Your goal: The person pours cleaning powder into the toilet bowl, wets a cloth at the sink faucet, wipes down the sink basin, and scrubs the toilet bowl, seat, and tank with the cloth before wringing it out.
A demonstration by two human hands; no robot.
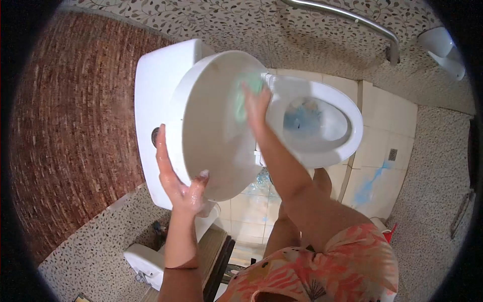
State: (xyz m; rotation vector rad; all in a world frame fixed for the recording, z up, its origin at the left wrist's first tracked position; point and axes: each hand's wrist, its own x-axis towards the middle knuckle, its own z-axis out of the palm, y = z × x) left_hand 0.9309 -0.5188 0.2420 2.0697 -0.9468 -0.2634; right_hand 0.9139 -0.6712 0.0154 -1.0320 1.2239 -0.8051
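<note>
The white toilet lid (221, 146) is raised and leans against the tank (157, 75). My left hand (182, 189) grips the lid's near edge, thumb on its inner face and fingers stretched along the outer side, by the round flush button (156, 137). Wet suds show on that hand. My right hand (257, 103) presses a light green cloth or sponge (242, 103), smeared by motion, against the lid's inner face near the hinges. Beside it is the toilet bowl (356, 123), with blue liquid (302, 118) inside.
Blue streaks (370, 186) mark the tiled floor (385, 118) near a small drain (392, 154). A metal grab bar (352, 17) runs along the pebbled wall. A white basin (146, 261) stands at lower left, beside a counter edge (214, 267). A white wall fixture (444, 50) is at upper right.
</note>
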